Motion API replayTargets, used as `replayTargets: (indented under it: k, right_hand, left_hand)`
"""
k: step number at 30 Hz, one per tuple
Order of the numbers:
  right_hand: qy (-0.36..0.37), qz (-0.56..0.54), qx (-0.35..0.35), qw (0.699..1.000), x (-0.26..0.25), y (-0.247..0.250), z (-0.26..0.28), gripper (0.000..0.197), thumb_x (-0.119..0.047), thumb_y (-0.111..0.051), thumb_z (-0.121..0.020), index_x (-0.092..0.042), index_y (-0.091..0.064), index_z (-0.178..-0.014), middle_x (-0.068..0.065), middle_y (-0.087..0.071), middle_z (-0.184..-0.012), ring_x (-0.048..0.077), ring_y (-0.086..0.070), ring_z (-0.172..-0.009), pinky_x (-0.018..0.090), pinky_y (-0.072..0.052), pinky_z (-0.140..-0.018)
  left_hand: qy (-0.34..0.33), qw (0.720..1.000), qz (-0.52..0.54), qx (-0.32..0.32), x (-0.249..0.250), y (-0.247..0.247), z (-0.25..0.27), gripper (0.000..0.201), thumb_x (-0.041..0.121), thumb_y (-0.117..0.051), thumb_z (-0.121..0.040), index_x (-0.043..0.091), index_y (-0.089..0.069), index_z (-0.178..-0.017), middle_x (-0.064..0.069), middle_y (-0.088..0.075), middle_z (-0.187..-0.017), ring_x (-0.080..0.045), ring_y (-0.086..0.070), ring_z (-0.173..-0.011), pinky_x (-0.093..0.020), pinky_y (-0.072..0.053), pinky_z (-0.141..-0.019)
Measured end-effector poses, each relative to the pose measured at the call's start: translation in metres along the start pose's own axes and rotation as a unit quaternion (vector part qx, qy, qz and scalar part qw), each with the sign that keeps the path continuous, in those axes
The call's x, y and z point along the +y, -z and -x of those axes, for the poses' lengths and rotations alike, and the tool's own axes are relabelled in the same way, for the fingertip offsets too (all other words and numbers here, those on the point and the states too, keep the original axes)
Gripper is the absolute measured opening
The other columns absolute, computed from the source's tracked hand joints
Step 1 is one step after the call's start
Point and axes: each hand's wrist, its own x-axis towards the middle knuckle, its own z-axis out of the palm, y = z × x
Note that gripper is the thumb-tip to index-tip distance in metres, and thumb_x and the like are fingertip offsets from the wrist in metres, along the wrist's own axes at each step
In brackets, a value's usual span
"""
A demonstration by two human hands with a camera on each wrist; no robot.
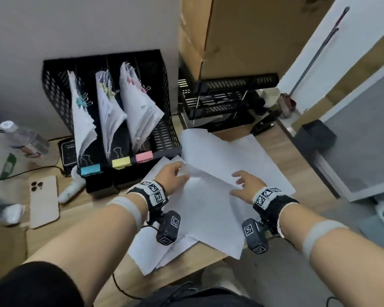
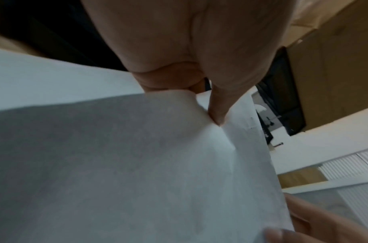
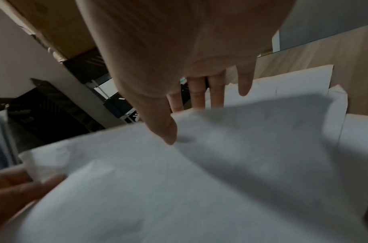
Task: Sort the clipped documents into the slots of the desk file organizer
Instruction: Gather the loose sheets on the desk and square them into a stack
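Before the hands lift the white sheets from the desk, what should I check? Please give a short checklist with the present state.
1. Left hand grips the top sheet: ok, pinched at its edge.
2. Right hand grips too: not ok, fingers straight, only touching.
3. Sheets clipped together: cannot tell.
4. Sheets squared: not ok, fanned out.
5. Organizer has a free slot: ok, the rightmost slot holds no papers.

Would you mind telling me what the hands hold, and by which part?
Left hand pinches the top paper sheet at its left edge; right hand only rests on it.
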Motion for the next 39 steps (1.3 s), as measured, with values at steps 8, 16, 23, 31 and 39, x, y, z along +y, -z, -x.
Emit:
replayTargets:
  k: [8, 16, 23, 31, 39]
  right_hand:
    - [-0.040, 0.058, 0.023, 0.997, 0.057, 0.069, -0.077, 0.047, -0.023, -0.050, -0.095, -0.021, -0.046, -0.142, 0.006, -0.042, -0.150, 0.029, -0.047, -0.131, 0.030, -0.040, -0.105]
    - [-0.031, 0.148, -0.017, 0.988, 0.055, 0.080, -0.167, 0.049, -0.026, -0.052, -0.088, -0.015, -0.046, -0.136, 0.015, -0.047, -0.137, 0.036, -0.051, -0.121, 0.039, -0.048, -0.097]
    - [0.018, 0.170, -0.098, 0.980, 0.052, 0.063, -0.180, 0.060, -0.030, -0.064, -0.071, -0.026, -0.036, -0.125, 0.003, -0.062, -0.104, 0.030, -0.061, -0.093, 0.044, -0.049, -0.092]
    - [0.015, 0.130, -0.081, 0.988, 0.067, 0.092, -0.174, 0.043, -0.020, -0.053, -0.091, -0.016, -0.053, -0.134, 0.008, -0.054, -0.138, 0.031, -0.055, -0.119, 0.031, -0.045, -0.095]
    - [0.063, 0.141, -0.062, 0.986, 0.060, 0.094, -0.156, 0.034, -0.031, -0.065, -0.084, -0.009, -0.062, -0.110, 0.007, -0.054, -0.110, 0.029, -0.057, -0.108, 0.025, -0.041, -0.081]
  left_hand:
    - [0.135, 0.989, 0.019, 0.058, 0.036, -0.048, -0.077, 0.019, 0.033, -0.070, -0.088, 0.016, -0.064, -0.094, 0.003, -0.062, -0.081, -0.017, -0.059, -0.074, -0.026, -0.046, -0.063]
    - [0.298, 0.952, -0.051, 0.048, 0.014, -0.063, -0.078, 0.045, 0.034, -0.077, -0.078, 0.011, -0.048, -0.103, -0.007, -0.065, -0.097, -0.028, -0.064, -0.093, -0.032, -0.050, -0.075]
    - [0.250, 0.968, 0.024, -0.021, 0.025, -0.070, -0.069, 0.040, 0.013, -0.067, -0.083, 0.016, -0.056, -0.122, -0.005, -0.067, -0.104, -0.025, -0.064, -0.088, -0.031, -0.056, -0.067]
    - [0.242, 0.944, 0.208, -0.088, 0.038, -0.064, -0.062, 0.067, -0.010, -0.052, -0.082, 0.034, -0.047, -0.132, -0.011, -0.063, -0.119, -0.033, -0.065, -0.107, -0.052, -0.060, -0.084]
    - [0.176, 0.964, 0.192, -0.052, 0.040, -0.053, -0.078, 0.044, 0.000, -0.054, -0.079, 0.024, -0.070, -0.111, -0.007, -0.074, -0.105, -0.028, -0.070, -0.102, -0.045, -0.060, -0.087]
